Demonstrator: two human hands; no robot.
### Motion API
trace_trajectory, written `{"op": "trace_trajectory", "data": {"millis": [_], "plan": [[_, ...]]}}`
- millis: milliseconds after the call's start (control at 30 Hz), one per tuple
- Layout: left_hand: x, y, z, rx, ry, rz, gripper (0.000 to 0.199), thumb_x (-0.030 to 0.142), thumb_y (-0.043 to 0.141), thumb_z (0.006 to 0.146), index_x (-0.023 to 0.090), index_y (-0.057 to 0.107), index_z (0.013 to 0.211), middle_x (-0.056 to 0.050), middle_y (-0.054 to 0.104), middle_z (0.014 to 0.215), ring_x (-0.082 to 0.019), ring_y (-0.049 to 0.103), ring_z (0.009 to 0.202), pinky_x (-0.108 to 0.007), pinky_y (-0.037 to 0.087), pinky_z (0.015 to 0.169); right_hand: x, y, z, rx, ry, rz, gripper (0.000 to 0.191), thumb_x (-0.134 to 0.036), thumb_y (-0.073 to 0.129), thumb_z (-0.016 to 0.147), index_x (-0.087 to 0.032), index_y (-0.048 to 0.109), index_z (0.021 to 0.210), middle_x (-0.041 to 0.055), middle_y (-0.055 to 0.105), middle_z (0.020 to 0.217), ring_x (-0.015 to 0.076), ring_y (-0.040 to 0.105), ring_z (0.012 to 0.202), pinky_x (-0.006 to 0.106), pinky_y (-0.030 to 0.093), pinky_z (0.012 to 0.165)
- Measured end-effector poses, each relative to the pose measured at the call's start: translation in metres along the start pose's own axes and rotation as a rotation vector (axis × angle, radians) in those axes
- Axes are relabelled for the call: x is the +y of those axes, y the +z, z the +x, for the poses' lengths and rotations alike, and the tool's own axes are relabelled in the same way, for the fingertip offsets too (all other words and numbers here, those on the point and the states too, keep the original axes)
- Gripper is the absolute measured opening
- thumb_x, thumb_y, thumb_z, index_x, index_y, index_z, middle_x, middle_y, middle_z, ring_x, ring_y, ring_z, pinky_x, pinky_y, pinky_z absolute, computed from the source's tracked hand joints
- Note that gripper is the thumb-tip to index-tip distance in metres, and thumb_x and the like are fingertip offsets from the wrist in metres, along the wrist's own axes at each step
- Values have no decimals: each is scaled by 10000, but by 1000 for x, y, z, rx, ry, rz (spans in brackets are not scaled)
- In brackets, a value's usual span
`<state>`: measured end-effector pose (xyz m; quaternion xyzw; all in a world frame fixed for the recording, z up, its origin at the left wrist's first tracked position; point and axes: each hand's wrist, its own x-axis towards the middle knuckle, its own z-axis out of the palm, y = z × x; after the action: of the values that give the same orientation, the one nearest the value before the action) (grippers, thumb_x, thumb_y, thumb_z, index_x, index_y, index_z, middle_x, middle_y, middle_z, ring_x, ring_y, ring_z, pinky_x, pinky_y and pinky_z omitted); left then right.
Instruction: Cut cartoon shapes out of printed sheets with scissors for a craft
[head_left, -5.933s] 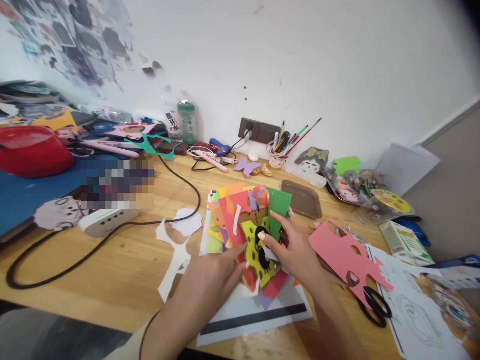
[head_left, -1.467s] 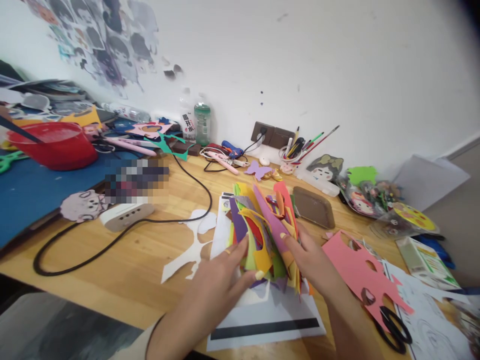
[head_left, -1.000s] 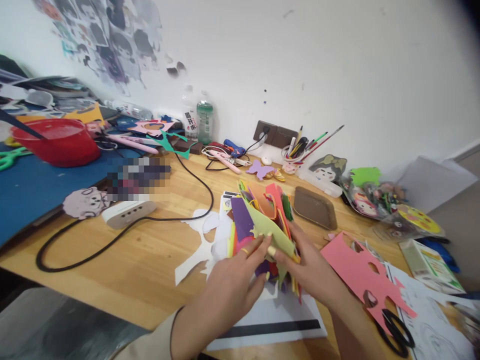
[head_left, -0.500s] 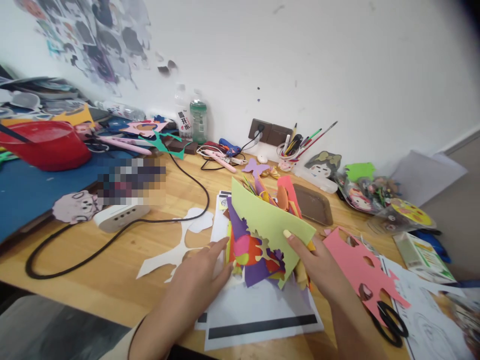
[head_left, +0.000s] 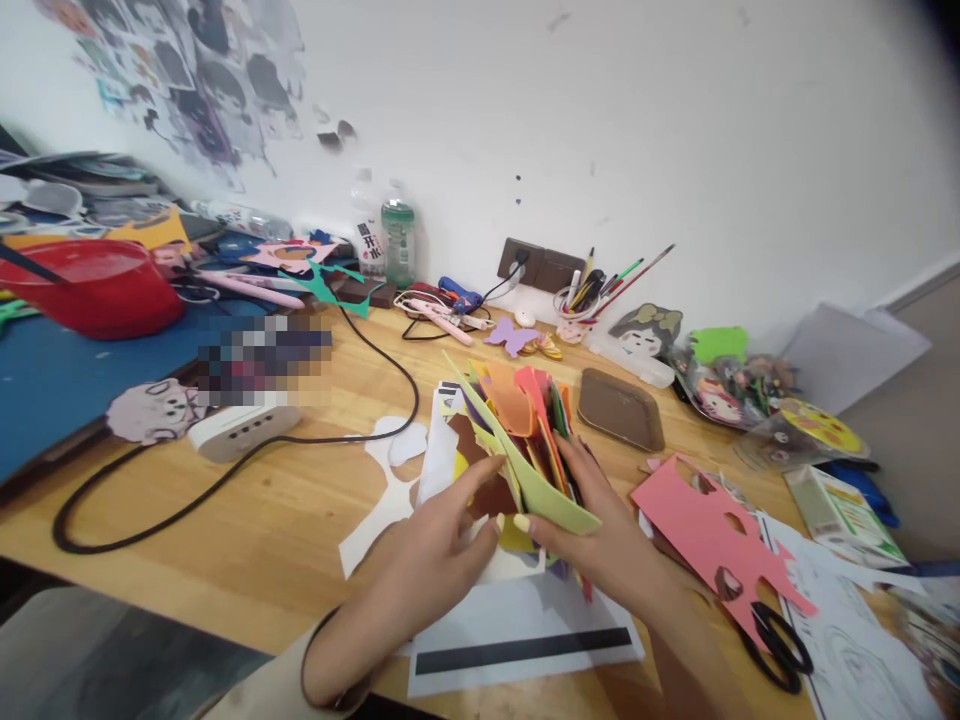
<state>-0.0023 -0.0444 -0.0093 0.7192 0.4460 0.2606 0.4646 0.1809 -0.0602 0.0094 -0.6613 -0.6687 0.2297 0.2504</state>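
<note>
A thick bundle of cut coloured craft sheets [head_left: 519, 400] stands tilted above white printed paper [head_left: 517, 610]. My right hand [head_left: 589, 525] grips the bundle from the right, thumb in front of a bent light green sheet [head_left: 559, 505] and fingers behind. At the bundle's left side, my left hand [head_left: 442, 535] curls its thumb and fingers around brown and yellow sheets [head_left: 487, 495]; part of that grip is hidden. White paper with cut-out holes [head_left: 375, 530] lies left of it. A pink sheet with holes [head_left: 724, 530] and black-handled scissors [head_left: 780, 645] are right of my right arm.
A brown tray [head_left: 622, 408] is behind the bundle. On the left are a white power strip [head_left: 244, 425], its black cable [head_left: 217, 495] and a red bowl [head_left: 97, 290]. Bottles [head_left: 397, 240] and a pen holder [head_left: 577, 305] stand by the wall; a small carton [head_left: 847, 515] is at right.
The light green sheet has gone from facing me to standing edge-on against the bundle. My left hand has moved right onto the sheets, and the holed white paper has shifted right.
</note>
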Motion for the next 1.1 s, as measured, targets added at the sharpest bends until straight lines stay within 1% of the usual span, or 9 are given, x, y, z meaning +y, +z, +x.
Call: {"op": "trace_trajectory", "data": {"millis": [133,333,400,533,667,767,967,1033,1100], "plan": [[-7,5,-1,-2,5,16,501,249,409,819,263,324,1313,13,568,685,-116,441,506,-201,331,451,-6,9,-3,-55,23,-160,799,-380,564,692,-107,215,1357,115,135,1438,207,89,1318,408,213,1043],[-7,5,-2,-24,13,-18,511,248,394,822,256,309,1325,32,533,606,-112,418,461,-198,334,436,-11,18,-3,-16,74,-267,699,-234,470,715,-43,236,1345,121,163,1429,195,154,1307,363,222,1049],[-4,0,-2,-41,1,-8,505,243,384,820,243,319,1321,17,581,661,-118,446,478,-211,371,462,-11,19,-1,0,106,-281,672,-216,428,720,-45,246,1343,107,186,1424,187,183,1300,372,216,1051],[-8,-12,-3,-3,-80,166,448,251,357,818,200,404,1260,-63,622,1009,-164,570,648,-290,457,632,-10,19,-1,15,132,-271,668,-268,366,726,-30,253,1340,99,207,1417,193,191,1298,394,205,1053],[-21,-16,-6,18,-196,392,454,287,351,822,154,416,1250,-125,552,1170,-278,544,1003,-425,399,847,-8,17,0,55,113,-225,679,-308,329,712,-13,284,1323,107,242,1404,195,212,1291,402,213,1050],[-25,-13,-5,18,-225,423,476,278,383,804,108,426,1247,-177,527,1192,-335,516,1045,-499,360,869,-6,15,1,83,114,-204,676,-328,323,710,-13,310,1308,114,276,1389,202,243,1280,414,234,1040],[-24,-9,1,39,-172,347,450,290,394,802,132,445,1220,-130,532,1193,-277,490,1090,-411,377,897,-5,16,1,100,110,-192,680,-342,314,710,-24,304,1311,109,281,1387,201,253,1276,415,258,1028],[-22,-11,2,45,-154,306,434,287,386,807,160,439,1219,-93,543,1186,-230,548,1001,-349,421,850,-6,16,0,100,109,-199,688,-350,318,703,-17,312,1305,119,285,1384,210,258,1274,420,261,1025],[-18,-12,2,18,-123,249,438,277,391,807,195,415,1238,-57,561,1169,-169,607,783,-284,471,723,-6,16,0,94,105,-202,685,-343,320,701,-15,313,1303,126,288,1382,212,268,1269,419,265,1022]]}}
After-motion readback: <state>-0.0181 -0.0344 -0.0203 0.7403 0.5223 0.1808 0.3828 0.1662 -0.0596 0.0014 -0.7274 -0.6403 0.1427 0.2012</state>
